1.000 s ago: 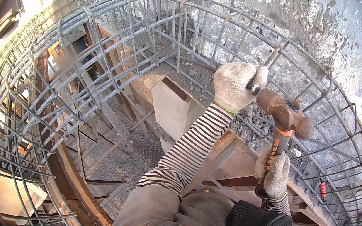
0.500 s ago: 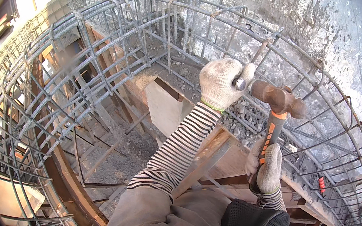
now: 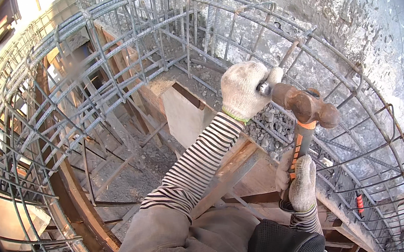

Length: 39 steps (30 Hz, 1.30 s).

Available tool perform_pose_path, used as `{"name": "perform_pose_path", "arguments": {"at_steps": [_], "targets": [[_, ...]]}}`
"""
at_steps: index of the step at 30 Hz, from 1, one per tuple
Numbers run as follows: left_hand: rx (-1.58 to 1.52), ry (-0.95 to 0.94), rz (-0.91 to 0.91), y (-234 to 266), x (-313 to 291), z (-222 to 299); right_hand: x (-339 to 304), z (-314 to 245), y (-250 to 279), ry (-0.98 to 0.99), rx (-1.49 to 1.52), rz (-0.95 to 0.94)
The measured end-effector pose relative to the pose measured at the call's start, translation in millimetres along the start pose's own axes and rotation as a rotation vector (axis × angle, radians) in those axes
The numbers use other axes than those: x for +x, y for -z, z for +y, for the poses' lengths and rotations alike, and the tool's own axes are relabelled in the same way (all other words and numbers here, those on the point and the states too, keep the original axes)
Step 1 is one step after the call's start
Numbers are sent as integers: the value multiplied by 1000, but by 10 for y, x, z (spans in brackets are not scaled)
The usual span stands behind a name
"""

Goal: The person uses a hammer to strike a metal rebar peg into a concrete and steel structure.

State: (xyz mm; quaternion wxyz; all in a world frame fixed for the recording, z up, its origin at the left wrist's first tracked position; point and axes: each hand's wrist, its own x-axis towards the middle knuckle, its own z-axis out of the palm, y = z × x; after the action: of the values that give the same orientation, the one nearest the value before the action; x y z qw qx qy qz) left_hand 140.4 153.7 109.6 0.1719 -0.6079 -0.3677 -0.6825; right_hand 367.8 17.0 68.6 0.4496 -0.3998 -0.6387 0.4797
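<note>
My left hand [image 3: 245,88], in a whitish knit glove, is closed round a metal rod like a chisel. Its round butt end [image 3: 264,89] pokes out of the fist; the fist hides most of the shaft. My right hand [image 3: 302,184], also gloved, grips the black and orange handle of a hammer [image 3: 306,104]. The hammer's rusty brown head is just right of the rod's butt, very close to it; whether they touch I cannot tell. Both hands are over the curved rebar cage [image 3: 343,74], beside the rough, chipped wall [image 3: 377,26].
Grey rubble [image 3: 272,126] lies under the bars below my left hand. A pale board box [image 3: 184,115] and timber formwork [image 3: 75,193] stand to the left. More bent rebar [image 3: 97,63] curves round the far left. A red-handled object [image 3: 359,202] is at the lower right.
The hammer head has shifted slightly up and left, nearer the rod's butt end. My right hand has risen a little with it. The left hand has barely moved.
</note>
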Motion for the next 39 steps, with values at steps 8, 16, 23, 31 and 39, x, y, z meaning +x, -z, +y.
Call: {"name": "perform_pose_path", "arguments": {"at_steps": [8, 16, 23, 31, 39], "targets": [[-21, 21, 7, -5, 5, 52, 117, -1110, 707, 1081, 312, -386], [45, 0, -130, 156, -211, -27, -125, 82, 60, -194, 330, 1], [59, -47, -224, -8, -204, -39, -714, 622, 466, -16, 393, 181], [1, -240, -227, 292, -515, -148, -685, 670, 388, -71, 148, 221], [281, -228, -216, 173, 22, -231, -569, 677, 301, -154, 116, 151]]}}
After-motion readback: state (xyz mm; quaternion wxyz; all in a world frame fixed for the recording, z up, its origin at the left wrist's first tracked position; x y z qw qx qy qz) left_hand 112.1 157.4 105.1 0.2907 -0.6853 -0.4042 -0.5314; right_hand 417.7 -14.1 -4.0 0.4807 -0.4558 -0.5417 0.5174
